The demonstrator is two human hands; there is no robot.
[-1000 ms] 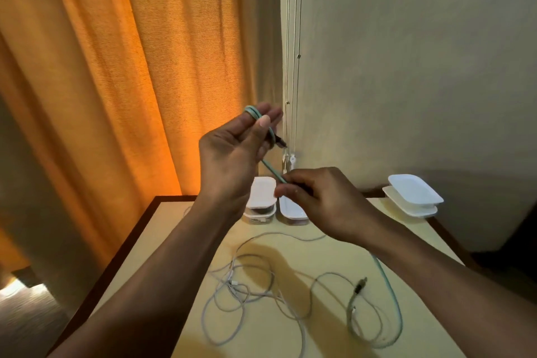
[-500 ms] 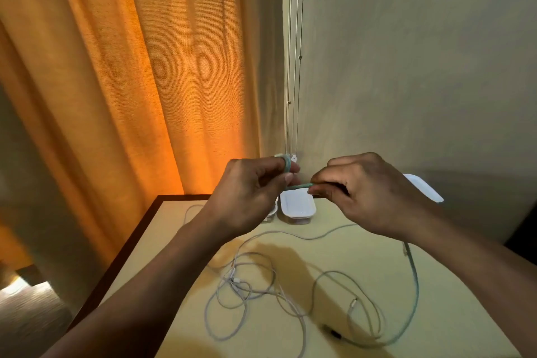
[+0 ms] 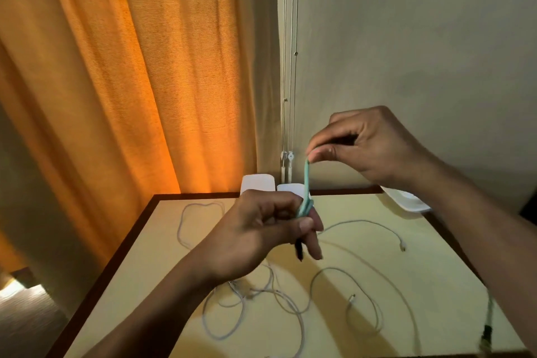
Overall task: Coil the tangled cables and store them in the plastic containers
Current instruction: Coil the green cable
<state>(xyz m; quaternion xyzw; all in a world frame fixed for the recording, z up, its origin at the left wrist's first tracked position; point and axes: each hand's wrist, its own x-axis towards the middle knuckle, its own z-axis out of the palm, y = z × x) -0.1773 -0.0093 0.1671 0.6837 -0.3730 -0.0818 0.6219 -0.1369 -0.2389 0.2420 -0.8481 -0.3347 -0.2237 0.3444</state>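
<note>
Left hand (image 3: pixel 261 229): I am gripping the teal cable (image 3: pixel 306 180), its turns wrapped round my curled fingers above the table (image 3: pixel 130 238).
Right hand (image 3: pixel 374 145): I am pinching a strand of the same cable between thumb and fingertip, drawing it up taut from the coil.
Teal cable: partly coiled; a loose stretch seems to be trailing past the table's right edge.
White cables (image 3: pixel 261 293): lying tangled on the table, neither hand touching them.
Plastic containers (image 3: pixel 257 182): sitting at the far edge, apparently closed; I cannot tell their contents.
Progress: I am judging this early, with the first coil unfinished and the white cables and all storing left.
</note>
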